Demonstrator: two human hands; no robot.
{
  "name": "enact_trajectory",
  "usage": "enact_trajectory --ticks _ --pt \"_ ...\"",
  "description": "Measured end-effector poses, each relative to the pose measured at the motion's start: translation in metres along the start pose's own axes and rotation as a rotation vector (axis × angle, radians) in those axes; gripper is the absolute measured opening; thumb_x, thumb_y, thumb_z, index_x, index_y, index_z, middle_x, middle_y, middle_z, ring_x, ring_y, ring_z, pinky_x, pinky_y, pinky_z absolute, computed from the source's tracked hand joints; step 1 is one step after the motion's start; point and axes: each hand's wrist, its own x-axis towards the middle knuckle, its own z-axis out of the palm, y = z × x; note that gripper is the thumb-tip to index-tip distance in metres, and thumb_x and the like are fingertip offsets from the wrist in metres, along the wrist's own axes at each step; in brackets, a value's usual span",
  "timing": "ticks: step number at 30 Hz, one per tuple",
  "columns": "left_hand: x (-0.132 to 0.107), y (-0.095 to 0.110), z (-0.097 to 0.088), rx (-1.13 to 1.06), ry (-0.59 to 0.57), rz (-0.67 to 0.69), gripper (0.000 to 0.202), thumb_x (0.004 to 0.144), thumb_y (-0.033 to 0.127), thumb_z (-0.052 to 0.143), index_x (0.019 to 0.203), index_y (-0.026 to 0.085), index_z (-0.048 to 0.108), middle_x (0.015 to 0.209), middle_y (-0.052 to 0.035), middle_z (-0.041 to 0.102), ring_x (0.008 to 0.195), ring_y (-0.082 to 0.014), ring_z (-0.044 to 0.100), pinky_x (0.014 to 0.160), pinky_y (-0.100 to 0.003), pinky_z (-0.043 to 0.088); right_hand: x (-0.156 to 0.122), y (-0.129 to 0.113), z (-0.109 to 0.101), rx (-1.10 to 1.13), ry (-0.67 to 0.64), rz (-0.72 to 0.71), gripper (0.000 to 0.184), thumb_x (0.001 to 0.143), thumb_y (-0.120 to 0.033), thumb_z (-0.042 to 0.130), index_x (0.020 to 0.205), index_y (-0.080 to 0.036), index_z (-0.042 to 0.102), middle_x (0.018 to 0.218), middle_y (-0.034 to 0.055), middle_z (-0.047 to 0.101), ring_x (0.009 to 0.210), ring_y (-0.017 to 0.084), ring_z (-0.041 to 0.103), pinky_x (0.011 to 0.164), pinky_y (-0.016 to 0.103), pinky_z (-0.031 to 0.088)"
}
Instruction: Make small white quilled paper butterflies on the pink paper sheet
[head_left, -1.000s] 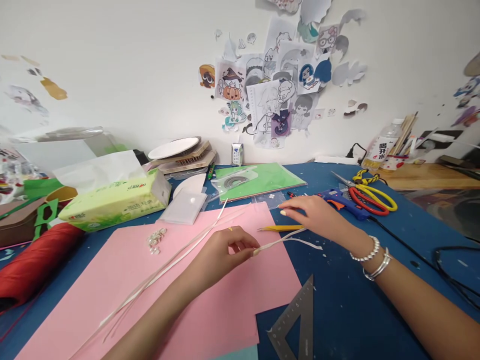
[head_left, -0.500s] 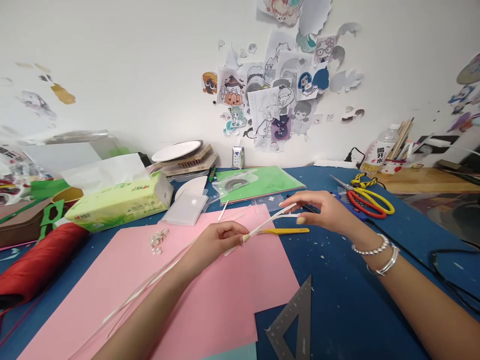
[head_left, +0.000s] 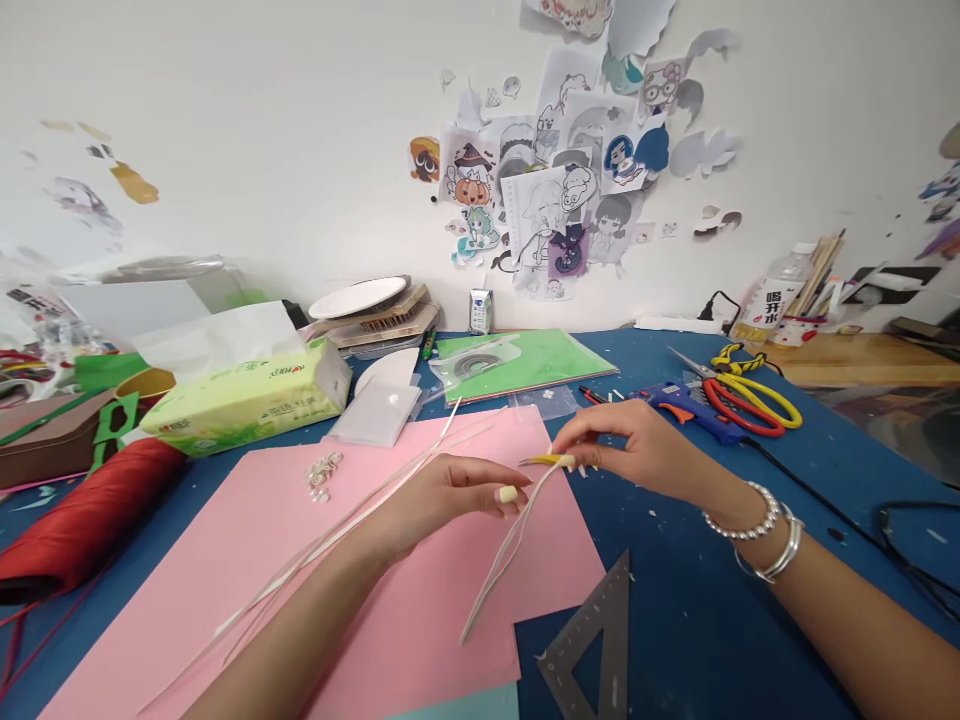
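Thin white strips [head_left: 499, 572] hang down over the pink paper [head_left: 420, 600] from the fingertips of my right hand [head_left: 626, 448], which pinches their upper end. My left hand [head_left: 450, 500] is just left of the strips, its thumb and fingers loosely bent and slightly apart, with nothing visible in them. Yellow tweezers [head_left: 544, 460] lie behind my right fingertips, partly hidden by them. More long white strips [head_left: 337, 535] lie across the pink paper, passing beneath my left forearm. A small pile of white beads or buttons [head_left: 322, 475] rests on the paper's left part.
A metal set square [head_left: 619, 640] lies at the front. On the right are a blue glue gun [head_left: 694, 415] with a cable and red-and-yellow-handled scissors [head_left: 742, 400]. A tissue pack [head_left: 255, 400] and a red thread spool [head_left: 90, 515] are on the left; a green sheet [head_left: 555, 355] lies behind.
My left hand has let go of the white strips. My right hand has moved slightly left and down, and the strips now hang from it. The view has shifted a little.
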Motion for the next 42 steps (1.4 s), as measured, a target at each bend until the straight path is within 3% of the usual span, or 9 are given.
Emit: enact_trajectory --ticks 6,15,21,25,29,32,34,37,42 --pt "-0.006 0.003 0.011 -0.173 -0.142 -0.123 0.018 0.069 0.026 0.063 0.084 0.017 0.066 0.073 -0.0015 0.066 0.066 -0.0123 0.059 0.069 -0.026 0.044 -0.002 -0.010 0.013 0.012 -0.007 -0.101 0.009 0.078 -0.023 0.055 0.082 -0.020 0.063 0.072 -0.0017 0.064 0.062 0.008 0.055 0.059 0.020 0.041" --pt "-0.006 0.002 0.011 -0.204 -0.184 -0.151 0.010 0.064 0.023 0.068 0.071 0.015 0.068 0.060 0.0013 0.062 0.056 -0.0085 0.055 0.061 -0.021 0.043 -0.003 -0.010 0.015 -0.051 -0.012 -0.218 0.024 0.068 -0.028 0.066 0.089 -0.018 0.062 0.071 0.0006 0.063 0.065 0.010 0.054 0.061 0.022 0.042" --pt "-0.006 0.004 0.010 -0.191 -0.183 -0.158 0.012 0.064 0.025 0.068 0.072 0.016 0.069 0.062 0.0011 0.062 0.057 -0.0089 0.054 0.062 -0.022 0.043 -0.004 -0.010 0.011 -0.037 -0.024 -0.253 0.007 0.074 -0.024 0.061 0.075 -0.018 0.062 0.069 0.0004 0.062 0.065 0.010 0.054 0.062 0.022 0.042" --pt "-0.009 0.004 0.011 -0.164 -0.230 -0.147 0.011 0.068 0.023 0.064 0.076 0.018 0.069 0.063 0.0011 0.062 0.057 -0.0089 0.055 0.061 -0.021 0.043 -0.003 -0.013 0.013 -0.100 -0.001 -0.257 0.013 0.078 -0.026 0.056 0.068 -0.019 0.060 0.061 -0.0009 0.059 0.059 0.009 0.051 0.057 0.022 0.040" --pt "-0.010 0.006 0.013 -0.181 -0.225 -0.128 0.010 0.069 0.024 0.063 0.073 0.016 0.069 0.065 -0.0003 0.063 0.060 -0.0103 0.056 0.063 -0.022 0.045 -0.004 -0.015 0.016 -0.111 0.063 -0.152 0.016 0.078 -0.031 0.055 0.067 -0.020 0.059 0.061 -0.0009 0.058 0.058 0.010 0.051 0.056 0.023 0.040" --pt "-0.009 0.007 0.014 -0.291 -0.109 -0.068 0.011 0.071 0.024 0.062 0.074 0.016 0.068 0.067 -0.0004 0.063 0.065 -0.0109 0.058 0.067 -0.023 0.045 -0.003 -0.014 0.018 0.100 0.140 0.054 0.023 0.076 -0.039 0.055 0.088 -0.020 0.056 0.077 0.0022 0.059 0.070 0.013 0.055 0.061 0.023 0.044" --pt "-0.007 0.007 0.014 -0.367 -0.019 0.003 0.010 0.073 0.024 0.061 0.075 0.016 0.068 0.069 -0.0001 0.064 0.067 -0.0104 0.058 0.069 -0.022 0.045 -0.002 -0.015 0.021 0.267 0.083 0.159 0.032 0.079 -0.045 0.048 0.097 -0.019 0.053 0.086 0.0046 0.058 0.076 0.014 0.055 0.063 0.024 0.046" --pt "-0.006 0.005 0.014 -0.424 0.071 0.100 0.011 0.074 0.024 0.060 0.078 0.016 0.067 0.074 -0.0008 0.065 0.072 -0.0113 0.058 0.075 -0.024 0.045 -0.001 -0.018 0.031 0.365 -0.075 0.221 0.036 0.082 -0.048 0.041 0.090 -0.016 0.056 0.080 0.0045 0.058 0.071 0.012 0.055 0.062 0.023 0.045" --pt "-0.006 0.004 0.016 -0.457 0.074 0.149 0.012 0.074 0.026 0.060 0.079 0.017 0.066 0.076 -0.0011 0.066 0.067 -0.0138 0.060 0.073 -0.032 0.046 -0.003 -0.025 0.050 0.375 -0.152 0.230 0.037 0.082 -0.047 0.041 0.078 -0.015 0.057 0.078 0.0049 0.059 0.070 0.013 0.055 0.064 0.025 0.044"
